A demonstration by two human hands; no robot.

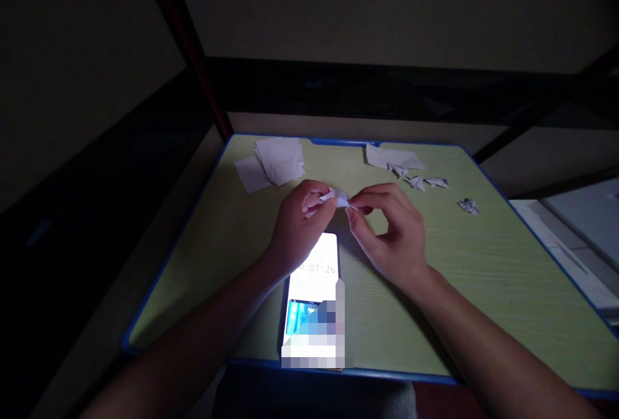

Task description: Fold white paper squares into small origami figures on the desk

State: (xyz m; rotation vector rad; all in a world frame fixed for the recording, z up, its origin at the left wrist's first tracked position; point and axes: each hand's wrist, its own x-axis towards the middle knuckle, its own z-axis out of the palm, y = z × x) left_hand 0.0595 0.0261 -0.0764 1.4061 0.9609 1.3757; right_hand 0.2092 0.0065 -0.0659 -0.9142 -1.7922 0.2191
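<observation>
Between my two hands, just above the middle of the table, is a small folded piece of white paper (342, 199). My left hand (303, 219) pinches its left part, with the thumb along the near side. The fingertips and thumb of my right hand (391, 229) close on its right end. Part of the paper is hidden by the fingers. Below my hands lies a lit phone (314, 253), its screen showing a timer and its lower part blurred out. My left wrist overlaps the phone's upper left.
The pale green table (483, 290) has a blue rim. A pile of white paper sheets (280, 156) lies at the back left. At the back right are a loose sheet (394, 157), several folded paper pieces (414, 182) and a crumpled paper piece (468, 206).
</observation>
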